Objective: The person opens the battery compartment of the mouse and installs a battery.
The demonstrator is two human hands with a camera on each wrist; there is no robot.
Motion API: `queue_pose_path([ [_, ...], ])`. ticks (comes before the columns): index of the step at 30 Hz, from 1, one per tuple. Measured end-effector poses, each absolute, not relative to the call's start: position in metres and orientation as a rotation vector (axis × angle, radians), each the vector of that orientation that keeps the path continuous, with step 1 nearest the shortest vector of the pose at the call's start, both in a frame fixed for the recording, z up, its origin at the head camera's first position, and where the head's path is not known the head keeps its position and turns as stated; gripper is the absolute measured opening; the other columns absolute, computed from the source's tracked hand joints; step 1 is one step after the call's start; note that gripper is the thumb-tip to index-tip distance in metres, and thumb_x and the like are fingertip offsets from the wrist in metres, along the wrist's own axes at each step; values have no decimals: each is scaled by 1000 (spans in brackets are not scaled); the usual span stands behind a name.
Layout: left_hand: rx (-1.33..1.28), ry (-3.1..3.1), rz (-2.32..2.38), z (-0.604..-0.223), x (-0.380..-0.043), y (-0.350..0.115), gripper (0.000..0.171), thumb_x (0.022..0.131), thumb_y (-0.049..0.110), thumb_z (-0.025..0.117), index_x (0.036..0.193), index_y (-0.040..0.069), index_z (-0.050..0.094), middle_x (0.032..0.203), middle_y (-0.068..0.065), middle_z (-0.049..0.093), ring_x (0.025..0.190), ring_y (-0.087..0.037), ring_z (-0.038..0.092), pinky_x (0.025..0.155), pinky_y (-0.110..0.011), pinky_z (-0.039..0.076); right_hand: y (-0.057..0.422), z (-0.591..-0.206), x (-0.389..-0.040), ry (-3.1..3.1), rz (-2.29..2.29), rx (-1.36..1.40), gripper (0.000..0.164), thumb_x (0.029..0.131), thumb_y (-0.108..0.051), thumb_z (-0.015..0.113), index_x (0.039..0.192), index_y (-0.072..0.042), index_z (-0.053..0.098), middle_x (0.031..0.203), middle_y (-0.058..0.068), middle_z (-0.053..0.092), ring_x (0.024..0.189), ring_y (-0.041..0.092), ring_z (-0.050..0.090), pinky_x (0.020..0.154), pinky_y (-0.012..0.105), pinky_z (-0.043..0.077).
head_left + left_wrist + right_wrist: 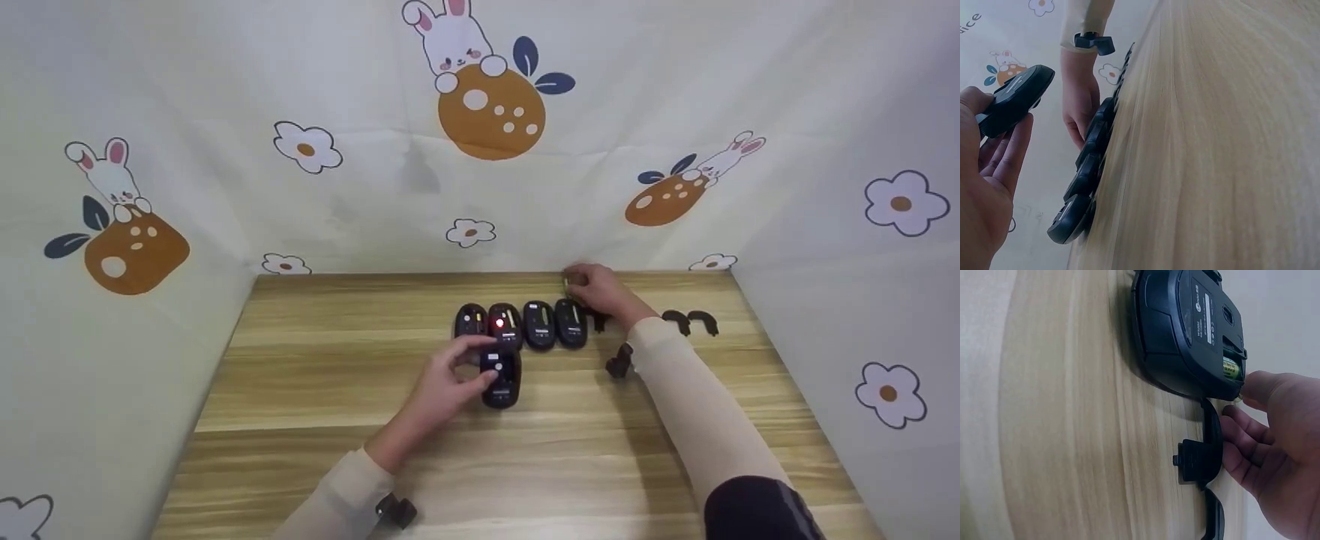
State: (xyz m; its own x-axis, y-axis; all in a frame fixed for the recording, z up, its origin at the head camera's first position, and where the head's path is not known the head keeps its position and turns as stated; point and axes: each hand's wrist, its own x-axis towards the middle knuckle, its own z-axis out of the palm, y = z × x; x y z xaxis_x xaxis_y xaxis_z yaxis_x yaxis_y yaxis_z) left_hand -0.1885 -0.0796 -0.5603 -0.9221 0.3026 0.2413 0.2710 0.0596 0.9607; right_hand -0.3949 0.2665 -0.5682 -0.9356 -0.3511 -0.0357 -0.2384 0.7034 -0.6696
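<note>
My left hand holds a black computer mouse underside up, thumb on one side and fingers on the other; its battery slot looks bare. Behind it, several more black mice lie underside up in a row, with batteries showing in their slots. One mouse glows red from its sensor. At the far edge of the table my right hand pinches a small yellow-green battery, mostly hidden by the fingers. In the right wrist view that hand is beside the end mouse and a curved black cover.
Two curved black covers lie to the right of my right forearm. A patterned cloth rises behind the wooden table and along both sides. Small black devices are strapped to both wrists.
</note>
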Motion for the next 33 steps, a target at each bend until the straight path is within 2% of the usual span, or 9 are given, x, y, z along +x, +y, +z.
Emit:
queue_pose_path([
  [5, 598, 2271, 2046, -560, -189, -79, 50, 94, 8, 87, 140, 17, 72, 130, -9, 71, 110, -26, 73, 85, -39, 70, 267, -568, -395, 2704, -1080, -442, 39, 106, -7, 71, 143, 6, 68, 131, 23, 72, 101, 27, 68, 93, 39, 58],
  [9, 617, 2250, 2065, -563, -190, -78, 49, 94, 5, 86, 140, 12, 72, 130, -12, 71, 110, -30, 73, 87, -42, 70, 269, -571, -397, 2727, -1076, -440, 39, 104, -9, 76, 139, 6, 72, 133, 20, 73, 102, 22, 68, 90, 29, 55],
  [11, 630, 2243, 2071, -564, -191, -77, 49, 94, 3, 86, 140, 10, 72, 131, -13, 71, 110, -32, 73, 87, -43, 70, 270, -572, -397, 2729, -1092, -427, 38, 102, -9, 79, 137, 6, 73, 127, 20, 75, 98, 21, 68, 87, 27, 55],
  [16, 656, 2251, 2077, -564, -191, -77, 49, 94, 4, 86, 140, 9, 72, 131, -13, 71, 109, -32, 74, 86, -45, 70, 271, -574, -397, 2724, -1162, -407, 37, 99, -8, 82, 131, 4, 71, 103, 16, 75, 83, 18, 66, 75, 28, 54],
  [22, 654, 2253, 2080, -564, -191, -77, 49, 94, 5, 86, 140, 10, 71, 133, -12, 71, 110, -30, 74, 87, -50, 69, 273, -578, -395, 2768, -1202, -435, 35, 98, -5, 82, 129, 0, 68, 88, 8, 69, 75, 16, 62, 70, 28, 52],
  [27, 642, 2253, 2087, -562, -190, -75, 49, 93, 5, 87, 140, 11, 72, 132, -11, 72, 109, -30, 73, 86, -45, 70, 274, -574, -389, 2812, -1331, -470, 35, 98, 0, 73, 132, -2, 66, 92, 11, 72, 79, 22, 66, 66, 30, 56],
  [33, 653, 2250, 2075, -559, -191, -75, 48, 94, 6, 87, 139, 11, 72, 132, -12, 71, 109, -31, 73, 83, -42, 70, 270, -562, -378, 2862, -1505, -505, 35, 98, 2, 71, 132, -1, 67, 103, 13, 73, 91, 25, 67, 77, 28, 56],
])
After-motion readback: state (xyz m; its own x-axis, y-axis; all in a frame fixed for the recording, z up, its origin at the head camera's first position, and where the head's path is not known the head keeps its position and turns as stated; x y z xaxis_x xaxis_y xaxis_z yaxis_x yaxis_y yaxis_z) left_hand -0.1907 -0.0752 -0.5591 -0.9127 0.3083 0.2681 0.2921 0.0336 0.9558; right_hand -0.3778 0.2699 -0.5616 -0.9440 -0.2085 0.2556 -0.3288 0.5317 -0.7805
